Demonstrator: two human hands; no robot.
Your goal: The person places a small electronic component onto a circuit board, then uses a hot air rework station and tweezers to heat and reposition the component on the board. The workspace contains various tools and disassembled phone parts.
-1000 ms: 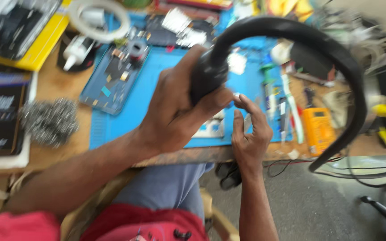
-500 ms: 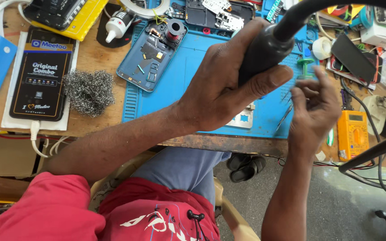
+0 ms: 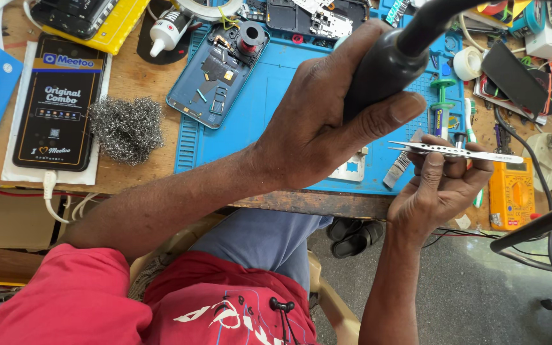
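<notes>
Tweezers (image 3: 455, 151) lie pinched flat in the right hand (image 3: 439, 188), tips pointing left for fine picking, while left hand (image 3: 317, 128) fingers clamp the black tool handle (image 3: 384, 70) upright.

Bare blue work mat (image 3: 257, 128) lies open between an opened phone (image 3: 215, 73) at its upper left and the left hand (image 3: 327, 121), which grips a black handle (image 3: 384, 67) above the mat's middle. A steel wool wad (image 3: 126, 128) sits left of the mat. The mat's right edge is crowded: the right hand (image 3: 439, 191) with tweezers (image 3: 455, 151), a yellow multimeter (image 3: 511, 195), cables.
</notes>
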